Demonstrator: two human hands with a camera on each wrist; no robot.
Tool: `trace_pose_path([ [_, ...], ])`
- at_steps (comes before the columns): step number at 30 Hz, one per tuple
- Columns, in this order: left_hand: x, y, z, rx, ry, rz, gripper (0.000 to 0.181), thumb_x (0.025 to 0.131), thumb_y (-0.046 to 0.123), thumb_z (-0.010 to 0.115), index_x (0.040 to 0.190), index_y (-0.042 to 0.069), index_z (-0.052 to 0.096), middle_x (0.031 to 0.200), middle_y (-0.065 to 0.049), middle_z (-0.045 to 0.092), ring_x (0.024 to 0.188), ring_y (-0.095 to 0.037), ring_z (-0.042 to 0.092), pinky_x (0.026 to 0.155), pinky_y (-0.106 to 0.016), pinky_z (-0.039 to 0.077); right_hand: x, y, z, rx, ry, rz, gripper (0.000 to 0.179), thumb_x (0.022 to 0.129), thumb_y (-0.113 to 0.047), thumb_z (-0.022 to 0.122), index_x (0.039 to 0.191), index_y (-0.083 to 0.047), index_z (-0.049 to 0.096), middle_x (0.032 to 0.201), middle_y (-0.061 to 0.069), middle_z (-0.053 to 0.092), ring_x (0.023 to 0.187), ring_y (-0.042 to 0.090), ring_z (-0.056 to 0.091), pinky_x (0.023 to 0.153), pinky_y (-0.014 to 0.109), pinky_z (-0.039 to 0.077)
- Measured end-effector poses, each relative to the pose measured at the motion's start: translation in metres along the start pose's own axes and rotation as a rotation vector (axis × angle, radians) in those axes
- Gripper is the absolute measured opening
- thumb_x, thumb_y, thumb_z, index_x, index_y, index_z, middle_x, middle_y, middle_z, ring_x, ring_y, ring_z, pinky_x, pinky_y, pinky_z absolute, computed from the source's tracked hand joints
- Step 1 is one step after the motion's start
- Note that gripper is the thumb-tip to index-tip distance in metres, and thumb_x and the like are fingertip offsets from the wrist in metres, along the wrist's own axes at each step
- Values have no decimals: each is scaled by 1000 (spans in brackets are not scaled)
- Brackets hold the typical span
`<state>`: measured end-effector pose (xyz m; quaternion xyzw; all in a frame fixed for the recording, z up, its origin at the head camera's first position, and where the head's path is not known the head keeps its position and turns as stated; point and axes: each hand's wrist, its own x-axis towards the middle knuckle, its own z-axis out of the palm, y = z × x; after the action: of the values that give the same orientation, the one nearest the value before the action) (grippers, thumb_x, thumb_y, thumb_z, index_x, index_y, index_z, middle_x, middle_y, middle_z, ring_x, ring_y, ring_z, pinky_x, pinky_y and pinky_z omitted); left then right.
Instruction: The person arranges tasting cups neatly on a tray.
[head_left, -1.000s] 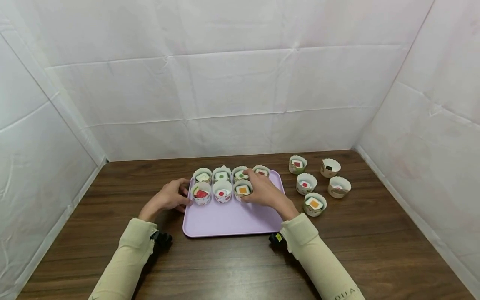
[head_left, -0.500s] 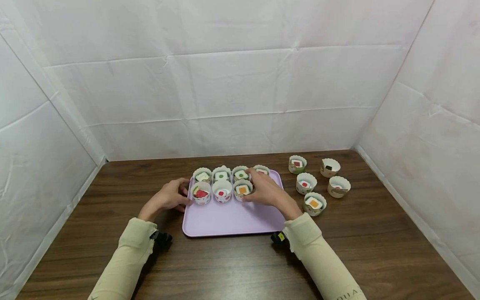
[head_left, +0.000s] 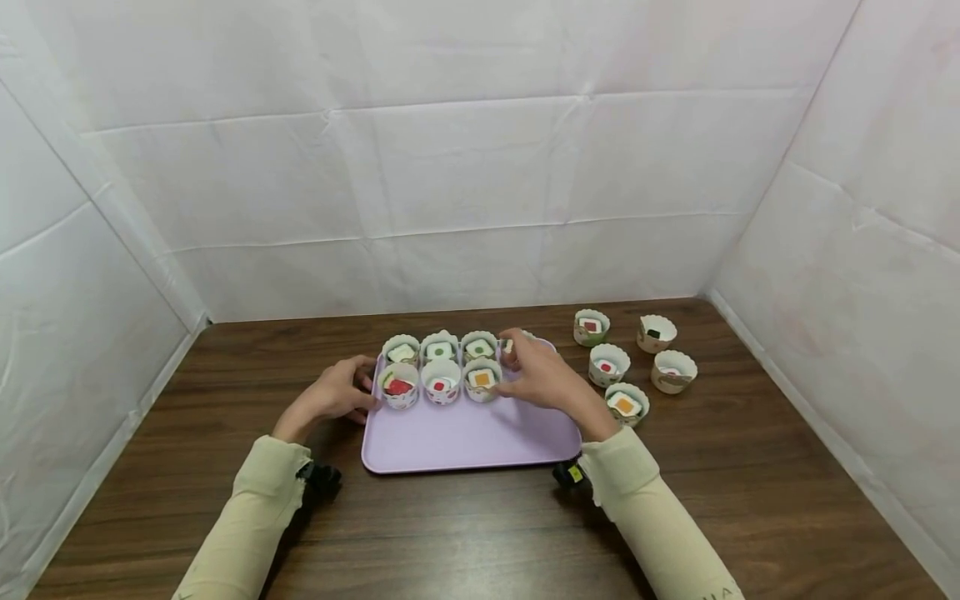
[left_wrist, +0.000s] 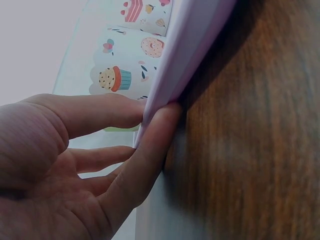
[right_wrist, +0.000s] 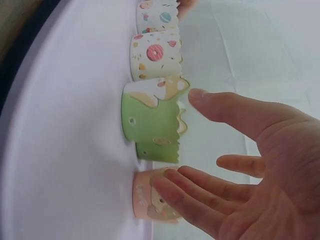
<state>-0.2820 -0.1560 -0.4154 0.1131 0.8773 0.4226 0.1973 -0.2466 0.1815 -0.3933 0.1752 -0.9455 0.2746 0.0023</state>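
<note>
My left hand (head_left: 335,393) pinches the left rim of the lilac tray (head_left: 450,446); in the left wrist view its thumb lies over the rim (left_wrist: 167,70) with a finger beneath. On the tray's far half stand two rows of paper baking cups holding small white pieces with coloured tops. My right hand (head_left: 543,377) hovers right of the front-row cup with an orange square (head_left: 482,379). In the right wrist view its fingers are spread apart from the green cup (right_wrist: 150,117); its fingertips partly cover a pink cup (right_wrist: 142,195) behind.
Several more filled paper cups stand on the wooden table right of the tray, among them one with an orange square (head_left: 625,405) and one with a red square (head_left: 592,327). White sheeting (head_left: 450,167) walls the back and both sides.
My right hand has let go of the front-row cup with the orange square and drawn slightly right. The left hand keeps its hold on the tray.
</note>
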Motion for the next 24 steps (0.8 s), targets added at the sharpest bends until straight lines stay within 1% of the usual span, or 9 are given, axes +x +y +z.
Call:
trace_pose_path([
  [3,0,-1,0,-1,0,4,76,88,-5,72,153,-9,33,115,-25,56,81,-23,67,67,-37,67,-6,3,-5,-8,18,5,79,85,-30,85,146,-3,44,124,20,69,115,36,66,97,50,56],
  [7,0,-1,0,-4,4,4,76,88,-6,72,153,-9,34,114,-25,56,80,-23,67,67,-37,67,-15,9,-12,-10,29,33,79,86,-33,85,148,-6,43,125,18,69,112,34,67,91,48,59],
  [13,0,-1,-1,-1,0,-2,76,88,-5,72,153,-9,33,115,-25,56,81,-23,66,67,-37,67,-30,25,-23,-39,73,14,75,87,-30,84,145,-2,46,118,21,69,106,32,68,85,43,62],
  [17,1,-1,0,-2,3,-1,76,88,-5,73,153,-9,34,116,-25,56,81,-23,67,67,-37,67,-45,33,-32,-57,99,-1,71,88,-29,83,144,-2,48,119,19,68,108,32,68,86,44,62],
  [20,1,-1,0,1,2,3,76,88,-5,73,153,-9,34,116,-25,56,81,-23,67,67,-37,67,-57,38,-39,-92,129,-18,62,88,-29,82,138,-4,55,120,17,68,109,32,69,88,48,62],
  [24,1,-2,0,6,0,-3,77,88,-5,73,154,-8,33,116,-25,56,81,-23,67,67,-36,67,-74,50,-48,-173,174,-32,47,86,-29,84,124,-8,65,116,14,69,105,30,70,87,49,60],
])
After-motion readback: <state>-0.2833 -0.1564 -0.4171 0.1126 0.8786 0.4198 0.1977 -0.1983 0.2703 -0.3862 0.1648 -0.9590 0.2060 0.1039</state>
